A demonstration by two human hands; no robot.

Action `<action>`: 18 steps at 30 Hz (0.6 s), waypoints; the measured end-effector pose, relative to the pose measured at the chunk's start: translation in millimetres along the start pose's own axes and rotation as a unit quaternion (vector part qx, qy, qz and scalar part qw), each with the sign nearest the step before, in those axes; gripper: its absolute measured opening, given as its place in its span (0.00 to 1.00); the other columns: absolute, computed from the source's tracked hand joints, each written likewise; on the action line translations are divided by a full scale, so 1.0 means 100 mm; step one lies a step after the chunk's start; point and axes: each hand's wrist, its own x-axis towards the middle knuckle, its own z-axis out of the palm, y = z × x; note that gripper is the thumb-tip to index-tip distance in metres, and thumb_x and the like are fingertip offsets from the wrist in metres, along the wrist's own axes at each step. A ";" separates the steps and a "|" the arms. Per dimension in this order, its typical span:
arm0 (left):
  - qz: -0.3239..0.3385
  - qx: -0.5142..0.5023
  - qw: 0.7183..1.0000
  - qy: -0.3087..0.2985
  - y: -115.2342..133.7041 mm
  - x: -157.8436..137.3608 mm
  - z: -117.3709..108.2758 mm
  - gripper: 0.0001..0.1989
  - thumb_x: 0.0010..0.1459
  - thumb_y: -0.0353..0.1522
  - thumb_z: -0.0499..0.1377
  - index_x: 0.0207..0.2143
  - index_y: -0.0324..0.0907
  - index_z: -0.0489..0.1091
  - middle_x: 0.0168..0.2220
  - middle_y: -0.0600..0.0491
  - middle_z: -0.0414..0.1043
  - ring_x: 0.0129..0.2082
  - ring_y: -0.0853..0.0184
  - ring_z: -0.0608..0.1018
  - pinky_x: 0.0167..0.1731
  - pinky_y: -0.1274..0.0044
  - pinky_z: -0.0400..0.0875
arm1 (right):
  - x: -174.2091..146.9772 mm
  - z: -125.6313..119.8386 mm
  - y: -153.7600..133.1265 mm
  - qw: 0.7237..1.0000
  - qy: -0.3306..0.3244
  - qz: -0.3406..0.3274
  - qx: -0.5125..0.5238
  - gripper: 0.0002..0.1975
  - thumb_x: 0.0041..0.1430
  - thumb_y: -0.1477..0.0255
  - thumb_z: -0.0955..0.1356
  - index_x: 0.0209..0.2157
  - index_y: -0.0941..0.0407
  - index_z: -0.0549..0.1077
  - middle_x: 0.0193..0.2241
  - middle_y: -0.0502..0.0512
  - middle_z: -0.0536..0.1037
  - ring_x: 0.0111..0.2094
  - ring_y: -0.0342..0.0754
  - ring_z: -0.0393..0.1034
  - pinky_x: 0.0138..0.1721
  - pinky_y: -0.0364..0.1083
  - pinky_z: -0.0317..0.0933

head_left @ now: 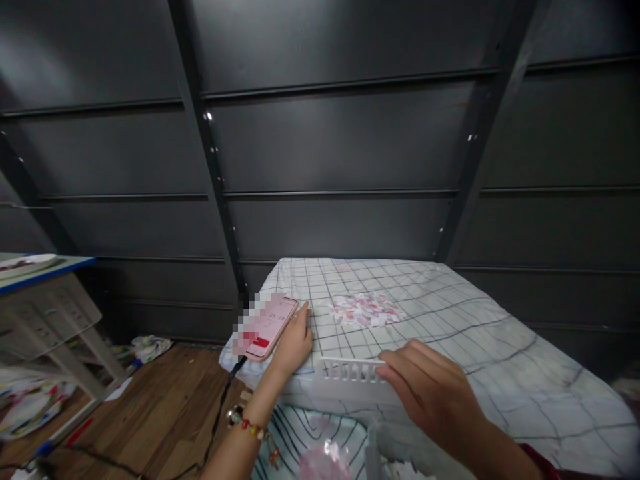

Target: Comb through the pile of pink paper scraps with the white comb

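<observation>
My left hand (pixel 294 343) lies palm down on the checked cloth, right beside a pink phone (pixel 274 327). Its visible finger is stretched forward along the phone's edge; the other fingers are partly hidden by the phone. Nearer to me, my right hand (pixel 433 393) has its fingers bent over the edge of a white slotted plastic basket (pixel 347 371), whose lower part is hard to make out. Beyond both hands, a flat patch of small pink and white paper pieces (pixel 367 310) is spread on the cloth.
The checked cloth (pixel 480 333) covers a table against a dark panelled wall (pixel 340 147). Below are a pink clear plastic bag (pixel 325 461) and a translucent bin (pixel 373 450) with white scraps. A black cable (pixel 223 407) runs from the phone. A blue-edged desk (pixel 50 273) stands left.
</observation>
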 end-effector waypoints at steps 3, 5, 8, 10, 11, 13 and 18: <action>-0.001 0.001 1.000 -0.002 0.01 0.00 -0.01 0.28 0.50 0.21 0.45 0.57 0.26 0.50 0.51 0.37 0.64 0.53 0.59 0.66 0.55 0.65 0.56 | 0.01 -0.04 0.08 1.000 0.019 0.002 -0.006 0.09 0.59 0.73 0.61 0.27 0.57 0.69 0.18 0.50 0.70 0.22 0.42 0.61 0.27 0.44 0.54; -0.001 0.004 1.000 0.000 0.02 -0.01 -0.01 0.28 0.50 0.21 0.45 0.57 0.27 0.50 0.51 0.37 0.64 0.53 0.58 0.65 0.55 0.64 0.55 | 0.03 -0.01 0.23 0.999 0.048 0.005 -0.015 0.06 0.57 0.75 0.63 0.28 0.58 0.70 0.21 0.52 0.72 0.24 0.43 0.63 0.29 0.44 0.56; -0.001 0.011 1.000 -0.003 0.02 -0.01 -0.01 0.28 0.50 0.21 0.45 0.57 0.29 0.51 0.51 0.38 0.64 0.53 0.59 0.65 0.55 0.64 0.55 | 0.09 0.09 0.54 0.996 0.075 0.035 -0.022 0.05 0.57 0.74 0.63 0.30 0.57 0.70 0.23 0.53 0.73 0.26 0.44 0.64 0.31 0.44 0.58; 0.003 0.019 1.000 -0.010 0.03 -0.01 -0.01 0.28 0.50 0.21 0.45 0.56 0.29 0.51 0.50 0.39 0.65 0.52 0.60 0.66 0.54 0.65 0.56 | 0.14 0.19 0.76 0.995 0.085 0.043 -0.030 0.05 0.57 0.73 0.63 0.31 0.58 0.71 0.24 0.53 0.73 0.27 0.45 0.65 0.33 0.45 0.59; 0.006 0.023 1.000 -0.013 0.04 -0.01 -0.01 0.28 0.50 0.21 0.45 0.56 0.30 0.51 0.50 0.39 0.65 0.52 0.60 0.66 0.54 0.65 0.56 | 0.15 0.25 0.85 0.994 0.091 0.042 -0.032 0.05 0.57 0.73 0.63 0.31 0.58 0.71 0.24 0.54 0.74 0.28 0.45 0.65 0.33 0.45 0.59; 0.009 0.032 0.999 -0.017 0.04 -0.01 -0.01 0.28 0.51 0.22 0.45 0.56 0.30 0.52 0.50 0.39 0.65 0.51 0.60 0.67 0.54 0.66 0.57 | 0.18 0.35 0.99 0.993 0.101 0.038 -0.038 0.05 0.57 0.73 0.64 0.30 0.59 0.71 0.24 0.54 0.73 0.27 0.46 0.64 0.33 0.45 0.59; 0.010 0.049 0.998 -0.025 0.06 -0.01 -0.01 0.27 0.51 0.22 0.45 0.56 0.30 0.53 0.51 0.38 0.64 0.52 0.59 0.66 0.54 0.65 0.57 | 0.17 0.50 1.04 0.994 0.085 0.026 -0.071 0.06 0.57 0.73 0.63 0.30 0.59 0.71 0.24 0.54 0.73 0.28 0.46 0.63 0.33 0.46 0.58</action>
